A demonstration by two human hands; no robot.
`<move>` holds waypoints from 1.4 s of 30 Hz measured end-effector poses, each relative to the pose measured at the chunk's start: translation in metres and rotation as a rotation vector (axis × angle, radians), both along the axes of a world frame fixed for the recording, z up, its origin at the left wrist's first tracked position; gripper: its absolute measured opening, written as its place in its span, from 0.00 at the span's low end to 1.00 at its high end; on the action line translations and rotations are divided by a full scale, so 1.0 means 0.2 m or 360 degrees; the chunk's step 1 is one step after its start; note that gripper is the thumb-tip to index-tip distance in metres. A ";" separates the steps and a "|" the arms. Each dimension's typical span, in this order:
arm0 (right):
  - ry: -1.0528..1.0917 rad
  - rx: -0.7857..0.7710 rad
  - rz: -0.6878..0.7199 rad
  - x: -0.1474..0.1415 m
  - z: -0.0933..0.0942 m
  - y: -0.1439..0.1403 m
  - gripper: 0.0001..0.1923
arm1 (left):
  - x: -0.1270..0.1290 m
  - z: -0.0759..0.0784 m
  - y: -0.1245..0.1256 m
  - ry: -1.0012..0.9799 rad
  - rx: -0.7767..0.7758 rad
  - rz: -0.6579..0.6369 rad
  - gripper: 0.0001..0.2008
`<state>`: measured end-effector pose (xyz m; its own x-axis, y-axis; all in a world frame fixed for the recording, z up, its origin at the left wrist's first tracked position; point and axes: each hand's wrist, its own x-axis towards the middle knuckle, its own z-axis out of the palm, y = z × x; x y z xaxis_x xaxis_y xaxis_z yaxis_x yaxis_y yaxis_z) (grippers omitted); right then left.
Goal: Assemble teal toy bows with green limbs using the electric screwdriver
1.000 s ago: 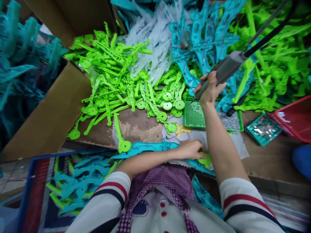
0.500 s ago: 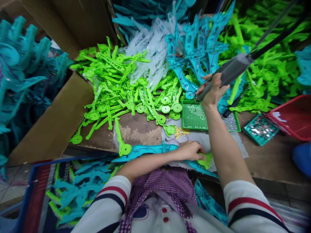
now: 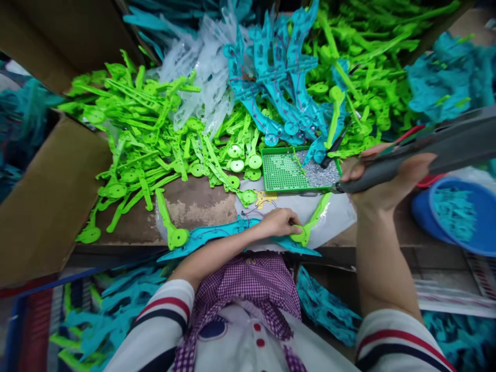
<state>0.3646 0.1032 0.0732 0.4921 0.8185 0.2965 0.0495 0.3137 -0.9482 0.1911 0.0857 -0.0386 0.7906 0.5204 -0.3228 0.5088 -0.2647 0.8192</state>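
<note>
My left hand (image 3: 279, 223) is closed, its fingers pinching the round end of a lime-green plastic arm (image 3: 315, 219) against the right part of a long blue plastic piece (image 3: 217, 231). The blue piece lies along the table's front edge, thin wires on it, partly under my left forearm. At its left part rests another green arm (image 3: 170, 222). My right hand (image 3: 382, 181) is wrapped round a grey power screwdriver (image 3: 461, 142), held up to the right of the blue piece. The tool's tip points left, near the right corner of a green screw tray (image 3: 279, 173).
Heaps of green arms (image 3: 127, 129), clear plastic parts (image 3: 201, 72) and wired blue pieces (image 3: 275, 77) cover the back. A cardboard flap (image 3: 58, 191) stands at left. A blue bucket (image 3: 430, 212) of small blue parts is at right. More blue pieces (image 3: 112, 310) lie below the table.
My right hand has moved the screwdriver right, away from above the screw tray's left part. The right green arm now shows its full length, angled up to the right. The camera view has shifted.
</note>
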 end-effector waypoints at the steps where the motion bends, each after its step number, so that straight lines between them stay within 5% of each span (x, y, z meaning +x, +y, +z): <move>1: 0.0047 0.0067 0.0005 -0.02 0.00 -0.01 0.36 | 0.00 -0.01 0.00 -0.0014 -0.0018 -0.0005 0.12; 5: 0.0177 0.0073 0.0076 -0.07 0.01 -0.04 0.34 | -0.01 -0.01 0.01 -0.0102 -0.0123 0.0054 0.15; 12: 0.0223 0.0072 0.0209 -0.13 0.03 -0.10 0.35 | 0.01 0.03 0.02 -0.0524 0.0125 0.0578 0.23; 17: 0.0244 0.0091 0.0284 -0.18 0.02 -0.11 0.34 | 0.04 0.01 0.03 -0.0746 0.0222 0.0648 0.07; 24: 0.0215 0.0175 0.0383 -0.20 -0.02 -0.16 0.31 | 0.00 0.05 0.04 -0.0712 0.0700 0.0428 0.06; 31: 0.0243 0.0189 0.0443 -0.18 -0.04 -0.19 0.30 | 0.01 0.08 0.03 -0.0613 0.0861 0.0199 0.06; 42: 0.0265 0.0075 0.0226 -0.12 -0.06 -0.24 0.30 | 0.16 0.08 0.10 -0.0463 0.0409 0.0127 0.04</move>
